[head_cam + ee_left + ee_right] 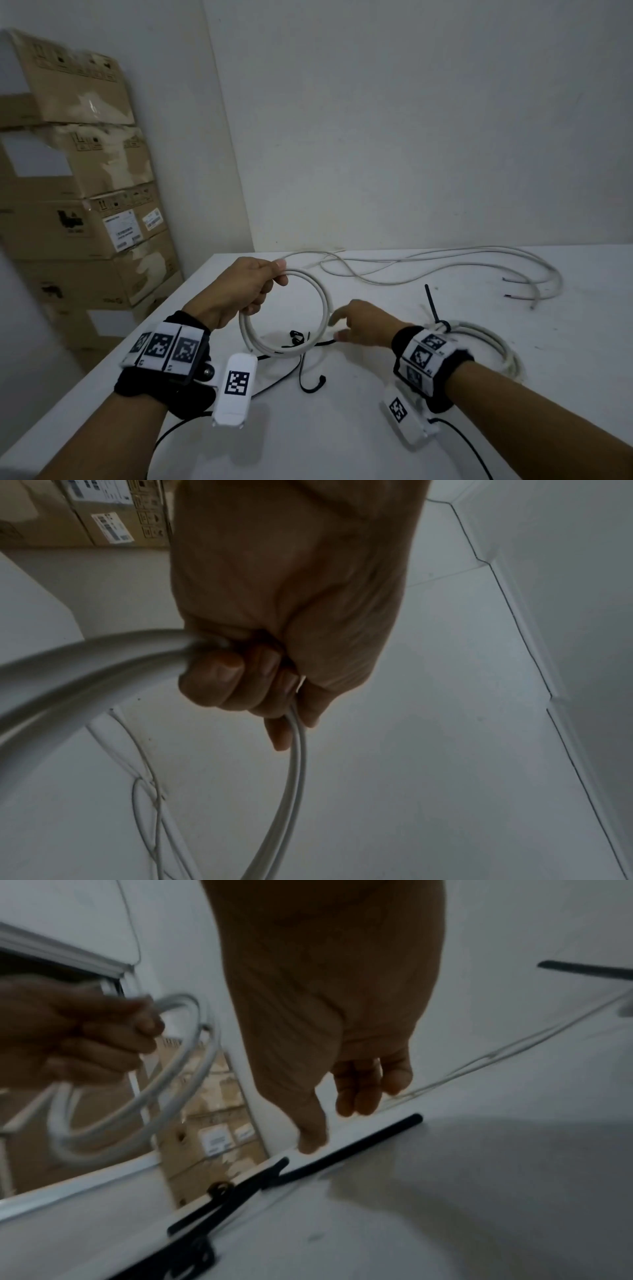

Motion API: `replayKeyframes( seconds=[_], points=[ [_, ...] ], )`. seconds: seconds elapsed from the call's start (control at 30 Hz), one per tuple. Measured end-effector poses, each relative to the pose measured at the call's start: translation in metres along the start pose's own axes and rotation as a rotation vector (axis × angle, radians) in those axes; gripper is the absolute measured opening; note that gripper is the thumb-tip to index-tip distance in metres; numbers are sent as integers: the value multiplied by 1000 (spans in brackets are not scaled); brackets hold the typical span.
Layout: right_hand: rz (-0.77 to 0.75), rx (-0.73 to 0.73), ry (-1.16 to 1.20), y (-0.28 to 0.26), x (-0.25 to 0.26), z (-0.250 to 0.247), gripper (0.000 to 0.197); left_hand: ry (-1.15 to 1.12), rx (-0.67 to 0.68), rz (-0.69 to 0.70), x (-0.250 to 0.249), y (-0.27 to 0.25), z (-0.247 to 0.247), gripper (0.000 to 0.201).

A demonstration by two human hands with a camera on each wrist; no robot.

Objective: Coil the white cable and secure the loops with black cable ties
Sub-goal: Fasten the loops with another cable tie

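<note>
My left hand point(260, 291) grips a coil of white cable point(322, 308) and holds it upright just above the table; its fingers point(219, 680) curl round the loops point(294, 777). My right hand point(346, 325) hovers low beside the coil with loose, spread fingers point(359, 1096) and holds nothing. Its thumb is just above a black cable tie point(349, 1153) that lies flat on the table. Several more black ties point(298, 337) lie under and in front of the coil. In the right wrist view the coil point(192, 1069) hangs from the left hand point(85, 1031).
A second white coil point(493, 346), bound with a black tie point(433, 305), lies behind my right wrist. Loose white cables point(445, 267) run along the back of the white table point(342, 428). Stacked cardboard boxes point(85, 192) stand left, past the table edge.
</note>
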State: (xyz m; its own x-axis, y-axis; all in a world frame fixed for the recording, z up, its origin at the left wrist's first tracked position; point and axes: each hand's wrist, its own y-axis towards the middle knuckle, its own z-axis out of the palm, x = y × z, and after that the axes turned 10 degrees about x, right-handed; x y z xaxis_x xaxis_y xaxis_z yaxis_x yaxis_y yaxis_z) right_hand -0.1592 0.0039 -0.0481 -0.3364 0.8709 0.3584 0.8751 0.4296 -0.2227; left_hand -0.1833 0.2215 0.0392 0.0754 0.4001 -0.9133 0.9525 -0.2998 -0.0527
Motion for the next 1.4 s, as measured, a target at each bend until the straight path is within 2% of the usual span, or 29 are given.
replayKeyframes(
  seconds=[0.13, 0.3, 0.47, 0.57, 0.63, 0.7, 0.83, 1.0, 1.07, 1.13, 1.27, 1.4],
  points=[
    [54, 30, -181, 2, 2, 6, 26, -18, -15, 5, 0, -2, 0, 36],
    [50, 137, -79, -1, -7, 8, 46, -45, -30, 22, -6, 0, 3, 35],
    [64, 169, -296, -2, -2, 8, 29, -62, -43, 33, -15, 2, 10, 34],
    [116, 169, -304, -13, -3, -2, 23, -70, -75, 28, -17, 4, 15, 34],
    [139, 89, -163, -25, -9, -20, 23, -63, -107, 23, -17, 7, 20, 35],
    [138, -38, 104, -39, -19, -39, 17, -63, -138, 31, -19, 11, 25, 36],
    [37, -320, 690, -71, -35, -59, 17, -77, -156, 60, -28, 19, 38, 38],
    [-64, -523, 1305, -98, -41, -61, 19, -98, -173, 79, -39, 31, 59, 41],
    [-83, -526, 1556, -107, -42, -60, 18, -122, -174, 75, -42, 36, 68, 42],
    [-93, -466, 1668, -118, -40, -57, 19, -147, -174, 68, -45, 40, 74, 42],
    [-30, -329, 1617, -130, -31, -46, 16, -168, -167, 72, -50, 47, 85, 40],
    [19, -274, 1601, -129, -27, -36, 18, -183, -156, 89, -56, 47, 97, 38]
  ],
)
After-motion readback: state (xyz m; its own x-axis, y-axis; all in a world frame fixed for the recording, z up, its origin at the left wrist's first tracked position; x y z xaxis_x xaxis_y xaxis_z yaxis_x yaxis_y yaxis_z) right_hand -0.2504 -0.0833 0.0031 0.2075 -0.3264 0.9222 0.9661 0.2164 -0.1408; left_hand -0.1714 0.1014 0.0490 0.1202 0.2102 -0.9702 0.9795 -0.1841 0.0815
